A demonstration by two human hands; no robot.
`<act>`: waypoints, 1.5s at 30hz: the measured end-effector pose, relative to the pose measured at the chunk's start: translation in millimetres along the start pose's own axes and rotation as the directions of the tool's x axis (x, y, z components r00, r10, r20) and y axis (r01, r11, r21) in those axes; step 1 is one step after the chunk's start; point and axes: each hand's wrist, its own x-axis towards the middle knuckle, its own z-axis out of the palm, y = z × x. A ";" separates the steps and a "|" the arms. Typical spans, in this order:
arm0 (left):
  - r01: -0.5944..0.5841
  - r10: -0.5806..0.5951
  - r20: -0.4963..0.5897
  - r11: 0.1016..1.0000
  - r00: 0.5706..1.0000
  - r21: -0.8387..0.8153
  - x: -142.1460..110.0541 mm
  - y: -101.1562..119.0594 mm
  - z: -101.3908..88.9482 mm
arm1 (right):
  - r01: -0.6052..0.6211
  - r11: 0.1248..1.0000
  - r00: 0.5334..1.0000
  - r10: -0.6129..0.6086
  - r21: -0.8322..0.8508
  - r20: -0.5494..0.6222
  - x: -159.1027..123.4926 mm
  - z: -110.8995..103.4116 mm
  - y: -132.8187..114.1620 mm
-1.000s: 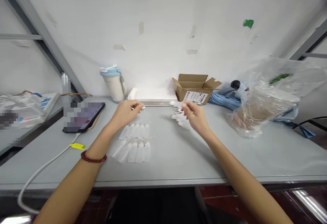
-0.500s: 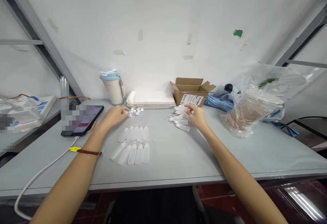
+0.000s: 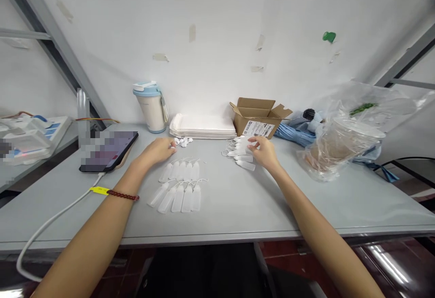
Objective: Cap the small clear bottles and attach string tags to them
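Note:
My left hand (image 3: pixel 157 150) rests on the grey table (image 3: pixel 238 207) with its fingers curled, fingertips beside a small heap of white caps (image 3: pixel 183 141). What they pinch, if anything, I cannot make out. My right hand (image 3: pixel 264 152) reaches into a loose pile of small translucent bottles with strings (image 3: pixel 239 153), fingers closed on one of them. Two neat rows of the same bottles (image 3: pixel 180 185) lie between my arms. A dark bead bracelet (image 3: pixel 123 194) circles my left wrist.
A phone (image 3: pixel 108 151) on a white cable lies at the left. A blue-lidded cup (image 3: pixel 151 107), a stack of white sheets (image 3: pixel 204 127) and an open cardboard box (image 3: pixel 258 117) stand along the wall. Clear plastic bags (image 3: pixel 343 141) and blue fabric sit at the right.
My left hand has dropped from above the table to the cap heap. My right hand has moved forward onto the bottle pile. The camera has shifted slightly.

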 end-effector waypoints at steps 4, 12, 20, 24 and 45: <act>-0.002 0.003 0.020 1.000 1.000 -0.027 -4.2 6.3 -5.1 | 0.098 0.992 0.981 -0.082 0.083 -0.175 -3.8 -6.6 -14.8; 0.008 -0.003 0.070 0.997 0.998 -0.078 -9.7 17.8 -13.9 | 0.412 0.832 0.809 -0.521 0.370 0.271 -58.2 0.1 -86.3; -0.023 0.027 0.137 0.999 0.990 -0.030 -11.6 20.0 -15.2 | 0.631 0.676 0.457 -0.721 0.381 0.520 -90.6 4.5 -112.0; 0.012 0.001 0.155 0.996 0.988 -0.086 -11.0 20.6 -15.6 | 0.625 0.696 0.449 -0.691 0.354 0.567 -90.2 9.8 -107.3; 0.078 -0.052 0.147 0.982 0.988 -0.170 -14.4 25.8 -21.3 | 0.614 0.779 0.744 -0.625 0.127 0.235 -54.5 6.5 -70.6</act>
